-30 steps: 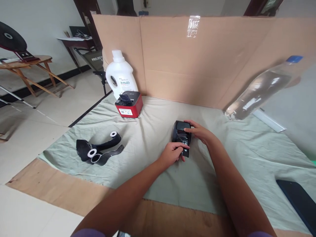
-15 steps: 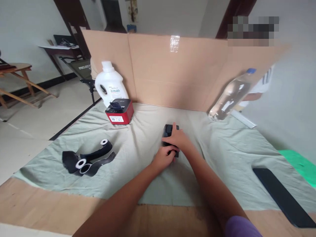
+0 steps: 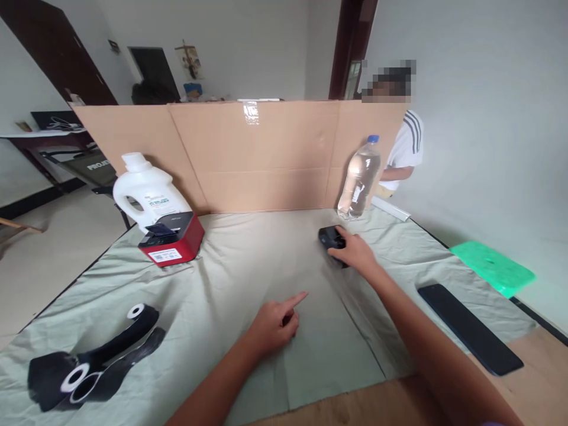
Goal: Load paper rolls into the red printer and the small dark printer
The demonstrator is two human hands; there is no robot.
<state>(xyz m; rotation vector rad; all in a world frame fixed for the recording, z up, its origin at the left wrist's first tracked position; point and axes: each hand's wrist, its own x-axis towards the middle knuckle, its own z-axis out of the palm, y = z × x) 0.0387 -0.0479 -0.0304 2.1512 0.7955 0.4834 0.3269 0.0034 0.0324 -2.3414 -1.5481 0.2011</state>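
Observation:
My right hand grips a small black boxy device at the cloth, thumb on its near side and fingers over its top and far side. The hand hides part of it, so its exact kind is unclear. Lower and to the left, my left hand is over the cloth with its index finger stretched out and the other fingers loosely curled. Nothing shows in it, and it is apart from the device.
A grey-green cloth covers the table. At left are a white jug, a red-and-black box-shaped machine and rolls of black ribbon. A cardboard screen, water bottle and black phone stand or lie around. A person sits behind.
My left hand has let go of the black device and drawn back to the left. My right hand has moved right with the device. The camera view has turned.

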